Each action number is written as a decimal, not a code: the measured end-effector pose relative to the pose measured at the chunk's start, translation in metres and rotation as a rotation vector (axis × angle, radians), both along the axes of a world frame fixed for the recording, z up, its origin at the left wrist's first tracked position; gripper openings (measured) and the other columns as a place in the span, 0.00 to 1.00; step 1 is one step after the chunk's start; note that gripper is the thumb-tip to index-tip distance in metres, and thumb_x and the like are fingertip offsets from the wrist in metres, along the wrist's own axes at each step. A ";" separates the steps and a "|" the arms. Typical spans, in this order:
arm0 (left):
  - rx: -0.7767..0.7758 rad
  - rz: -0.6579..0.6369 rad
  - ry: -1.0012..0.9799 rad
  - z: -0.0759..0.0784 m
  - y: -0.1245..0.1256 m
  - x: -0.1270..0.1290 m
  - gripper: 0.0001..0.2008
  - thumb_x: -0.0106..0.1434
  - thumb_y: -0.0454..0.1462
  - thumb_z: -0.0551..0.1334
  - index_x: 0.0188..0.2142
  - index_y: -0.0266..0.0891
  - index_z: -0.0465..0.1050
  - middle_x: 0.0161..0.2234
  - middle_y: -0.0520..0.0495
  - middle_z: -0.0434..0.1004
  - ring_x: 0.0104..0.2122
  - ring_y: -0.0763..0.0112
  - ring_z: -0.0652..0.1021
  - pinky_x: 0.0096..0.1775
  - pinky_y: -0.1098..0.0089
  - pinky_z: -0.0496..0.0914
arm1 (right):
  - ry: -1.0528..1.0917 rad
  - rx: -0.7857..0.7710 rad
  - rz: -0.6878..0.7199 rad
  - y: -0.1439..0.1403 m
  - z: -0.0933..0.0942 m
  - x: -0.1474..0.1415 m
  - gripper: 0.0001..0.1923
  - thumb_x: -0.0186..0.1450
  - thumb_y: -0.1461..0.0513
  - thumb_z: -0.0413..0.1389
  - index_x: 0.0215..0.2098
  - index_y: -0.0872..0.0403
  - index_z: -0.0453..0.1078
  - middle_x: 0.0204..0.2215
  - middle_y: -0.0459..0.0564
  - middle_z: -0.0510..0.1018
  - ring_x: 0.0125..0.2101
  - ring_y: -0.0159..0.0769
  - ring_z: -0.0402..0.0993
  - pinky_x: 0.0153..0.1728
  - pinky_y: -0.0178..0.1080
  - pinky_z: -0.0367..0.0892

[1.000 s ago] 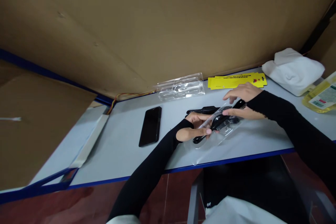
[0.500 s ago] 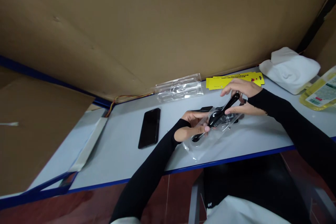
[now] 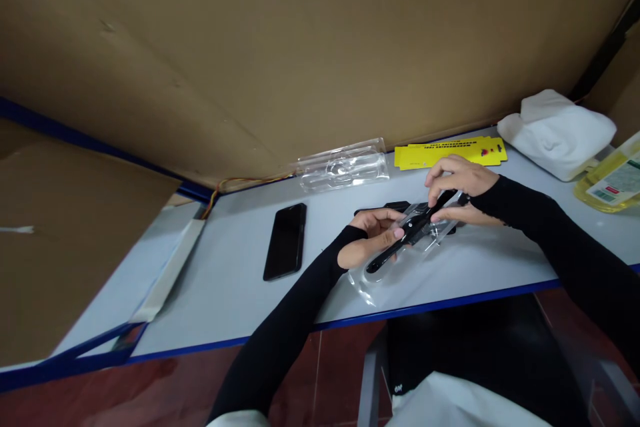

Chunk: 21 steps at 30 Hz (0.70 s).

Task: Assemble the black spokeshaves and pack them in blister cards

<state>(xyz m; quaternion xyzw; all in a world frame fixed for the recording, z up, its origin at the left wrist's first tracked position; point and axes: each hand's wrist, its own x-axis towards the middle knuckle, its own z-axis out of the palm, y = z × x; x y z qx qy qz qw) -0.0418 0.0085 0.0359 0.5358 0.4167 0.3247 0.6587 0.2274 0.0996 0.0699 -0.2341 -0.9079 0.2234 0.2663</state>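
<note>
A black two-handled tool, by its shape a spokeshave (image 3: 413, 229), lies slantwise in a clear plastic blister tray (image 3: 364, 288) over the front part of the table. My left hand (image 3: 369, 245) is closed around the tray's left side, its thumb pressing near the tool's wide middle. At the upper right end, my right hand (image 3: 465, 185) pinches the tool's handle between thumb and fingers. Behind and beneath the tray, other black items (image 3: 396, 206) show only in part, so their kind is unclear.
A black phone (image 3: 285, 241) lies left of my hands. Along the back wall are another clear blister tray (image 3: 344, 168) and yellow printed cards (image 3: 450, 153). White cloth (image 3: 556, 133) and a bottle of yellow liquid (image 3: 613, 180) stand at right. The table's blue edge (image 3: 440, 303) runs in front.
The spokeshave has turned and settled flatter along the tray. My right fingers have moved down onto its upper handle, while my left hand keeps its hold.
</note>
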 end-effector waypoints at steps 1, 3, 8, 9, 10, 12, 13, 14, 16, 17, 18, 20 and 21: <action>0.009 0.013 -0.004 0.000 0.000 0.001 0.22 0.65 0.46 0.74 0.50 0.31 0.79 0.39 0.37 0.86 0.31 0.65 0.84 0.30 0.70 0.80 | 0.000 0.008 0.005 0.001 -0.002 0.000 0.08 0.63 0.55 0.68 0.34 0.50 0.81 0.44 0.52 0.79 0.48 0.45 0.73 0.54 0.49 0.67; 0.022 0.019 -0.005 0.001 -0.001 0.003 0.22 0.64 0.46 0.74 0.49 0.31 0.78 0.40 0.37 0.86 0.33 0.63 0.85 0.30 0.70 0.80 | 0.004 0.009 0.030 0.004 -0.007 -0.001 0.08 0.64 0.55 0.67 0.34 0.51 0.80 0.46 0.52 0.80 0.49 0.46 0.72 0.55 0.50 0.67; 0.011 -0.053 0.002 0.004 -0.002 0.002 0.23 0.65 0.45 0.73 0.52 0.32 0.77 0.39 0.37 0.85 0.39 0.59 0.85 0.30 0.70 0.80 | 0.025 0.014 0.115 0.010 -0.010 0.002 0.09 0.66 0.55 0.66 0.33 0.51 0.80 0.47 0.53 0.82 0.53 0.50 0.66 0.56 0.53 0.65; 0.011 -0.063 0.001 0.005 -0.002 0.001 0.23 0.65 0.45 0.74 0.53 0.32 0.77 0.38 0.37 0.84 0.39 0.58 0.85 0.30 0.70 0.80 | 0.030 0.003 0.122 0.010 -0.009 0.002 0.09 0.66 0.54 0.67 0.33 0.51 0.81 0.48 0.54 0.82 0.53 0.51 0.65 0.56 0.53 0.65; 0.014 -0.071 0.004 0.006 -0.003 0.001 0.23 0.64 0.44 0.74 0.53 0.32 0.77 0.37 0.38 0.84 0.39 0.58 0.85 0.30 0.70 0.80 | 0.032 -0.014 0.128 0.010 -0.007 0.003 0.09 0.65 0.54 0.67 0.33 0.51 0.81 0.49 0.54 0.82 0.53 0.51 0.65 0.57 0.54 0.64; 0.022 -0.089 0.011 0.008 -0.004 0.000 0.23 0.64 0.43 0.75 0.53 0.33 0.77 0.37 0.40 0.84 0.38 0.59 0.85 0.31 0.70 0.79 | 0.024 -0.068 0.135 0.009 -0.002 0.005 0.09 0.65 0.53 0.68 0.33 0.49 0.82 0.49 0.54 0.83 0.54 0.53 0.65 0.58 0.55 0.63; 0.027 -0.098 0.013 0.008 -0.004 -0.001 0.22 0.64 0.42 0.75 0.53 0.33 0.77 0.37 0.40 0.84 0.38 0.60 0.85 0.32 0.70 0.79 | 0.012 -0.095 0.131 0.008 0.000 0.006 0.09 0.64 0.52 0.68 0.33 0.48 0.82 0.49 0.53 0.83 0.54 0.54 0.64 0.59 0.56 0.62; 0.033 -0.105 0.014 0.008 -0.004 -0.001 0.22 0.63 0.42 0.75 0.52 0.33 0.78 0.38 0.41 0.84 0.37 0.62 0.84 0.32 0.70 0.79 | -0.005 -0.117 0.117 0.006 0.001 0.006 0.09 0.64 0.52 0.68 0.32 0.48 0.82 0.49 0.53 0.83 0.55 0.55 0.64 0.60 0.58 0.61; 0.048 -0.105 0.020 0.008 -0.004 -0.001 0.20 0.63 0.41 0.75 0.51 0.33 0.78 0.38 0.41 0.84 0.36 0.65 0.83 0.35 0.70 0.78 | -0.043 -0.131 0.061 0.003 0.003 0.008 0.10 0.64 0.51 0.67 0.31 0.47 0.82 0.50 0.52 0.83 0.57 0.58 0.63 0.61 0.62 0.58; 0.054 -0.099 0.023 0.008 -0.004 -0.001 0.20 0.63 0.41 0.75 0.51 0.33 0.78 0.38 0.42 0.84 0.36 0.66 0.83 0.37 0.69 0.78 | -0.059 -0.127 0.025 0.002 0.003 0.008 0.11 0.64 0.51 0.67 0.30 0.47 0.82 0.51 0.52 0.83 0.58 0.60 0.62 0.61 0.63 0.56; 0.062 -0.089 0.024 0.007 -0.004 -0.001 0.20 0.63 0.41 0.75 0.51 0.33 0.79 0.38 0.42 0.84 0.36 0.66 0.84 0.38 0.69 0.78 | -0.070 -0.120 -0.010 0.001 0.003 0.008 0.11 0.64 0.51 0.67 0.30 0.46 0.83 0.51 0.52 0.83 0.59 0.61 0.61 0.60 0.64 0.56; 0.060 -0.078 0.019 0.006 -0.004 -0.001 0.20 0.64 0.41 0.75 0.51 0.33 0.79 0.38 0.41 0.84 0.37 0.65 0.84 0.39 0.68 0.78 | -0.076 -0.123 -0.057 0.001 0.003 0.008 0.09 0.63 0.51 0.69 0.30 0.46 0.83 0.51 0.53 0.83 0.59 0.62 0.62 0.59 0.63 0.58; 0.049 -0.076 0.017 0.005 -0.004 -0.001 0.20 0.64 0.42 0.75 0.51 0.33 0.79 0.38 0.40 0.84 0.37 0.64 0.84 0.39 0.68 0.77 | -0.075 -0.140 -0.070 0.001 0.003 0.007 0.09 0.62 0.51 0.69 0.30 0.46 0.84 0.49 0.53 0.84 0.59 0.61 0.63 0.58 0.61 0.59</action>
